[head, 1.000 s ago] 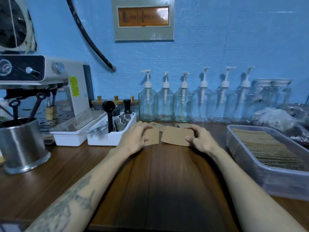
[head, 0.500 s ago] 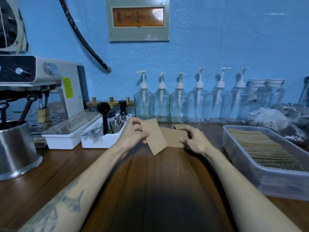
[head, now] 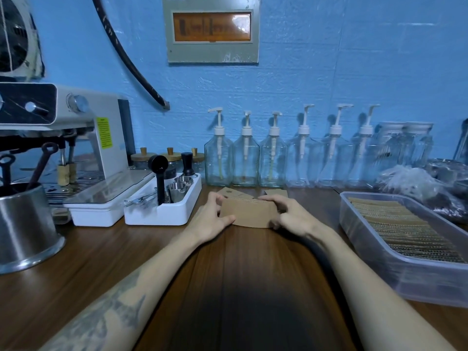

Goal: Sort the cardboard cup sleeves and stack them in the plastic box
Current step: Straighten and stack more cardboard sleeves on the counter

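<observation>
A small stack of brown cardboard cup sleeves (head: 249,214) stands on its long edge on the wooden counter, squeezed between both hands. My left hand (head: 211,216) grips its left end and my right hand (head: 288,213) grips its right end. Behind them a few loose sleeves (head: 234,192) lie flat on the counter. The clear plastic box (head: 354,225) sits at the right, filled with a long row of stacked sleeves (head: 395,228).
A white tray (head: 164,214) with tamper tools and an espresso machine (head: 76,138) stand to the left, with a steel container (head: 22,229) at the far left. Glass pump bottles (head: 245,163) line the blue wall. Crumpled plastic bags (head: 415,183) lie behind the box.
My left hand lifted one sleeve from the counter and brought it against the sleeve under my right hand. Both hands now hold the sleeves together, upright on the counter.
</observation>
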A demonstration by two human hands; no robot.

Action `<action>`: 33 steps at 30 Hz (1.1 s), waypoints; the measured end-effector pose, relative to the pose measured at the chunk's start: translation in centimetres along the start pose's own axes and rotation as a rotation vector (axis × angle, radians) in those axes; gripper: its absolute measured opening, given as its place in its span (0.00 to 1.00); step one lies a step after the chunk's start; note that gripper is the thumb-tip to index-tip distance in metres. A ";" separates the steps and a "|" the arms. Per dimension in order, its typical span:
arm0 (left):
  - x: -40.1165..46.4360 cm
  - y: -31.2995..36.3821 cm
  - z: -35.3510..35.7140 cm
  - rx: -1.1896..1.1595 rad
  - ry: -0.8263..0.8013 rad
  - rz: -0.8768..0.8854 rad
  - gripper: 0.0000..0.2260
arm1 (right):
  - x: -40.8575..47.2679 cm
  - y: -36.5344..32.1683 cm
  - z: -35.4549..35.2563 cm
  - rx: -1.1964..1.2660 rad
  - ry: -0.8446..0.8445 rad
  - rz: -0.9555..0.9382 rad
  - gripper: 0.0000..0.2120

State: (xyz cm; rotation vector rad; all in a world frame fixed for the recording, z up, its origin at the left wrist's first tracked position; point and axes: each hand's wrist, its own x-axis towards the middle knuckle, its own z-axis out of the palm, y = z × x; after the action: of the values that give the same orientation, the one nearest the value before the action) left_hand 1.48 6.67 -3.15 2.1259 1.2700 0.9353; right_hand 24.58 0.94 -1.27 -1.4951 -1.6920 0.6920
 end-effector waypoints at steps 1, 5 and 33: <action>-0.1 0.0 0.1 0.020 -0.026 0.034 0.27 | -0.1 -0.1 0.1 0.013 -0.004 0.003 0.32; -0.2 -0.1 0.5 0.194 -0.076 0.112 0.33 | -0.1 -0.2 0.6 -0.022 0.017 -0.042 0.26; 11.1 -1.6 0.1 0.485 -0.201 0.178 0.22 | 1.3 2.1 -1.7 -0.132 0.231 0.069 0.18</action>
State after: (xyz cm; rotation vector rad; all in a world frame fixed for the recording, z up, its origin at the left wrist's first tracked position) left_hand 4.41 17.23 -0.93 2.6630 1.3173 0.4905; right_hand 27.14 2.47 -1.77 -1.6636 -1.5404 0.4304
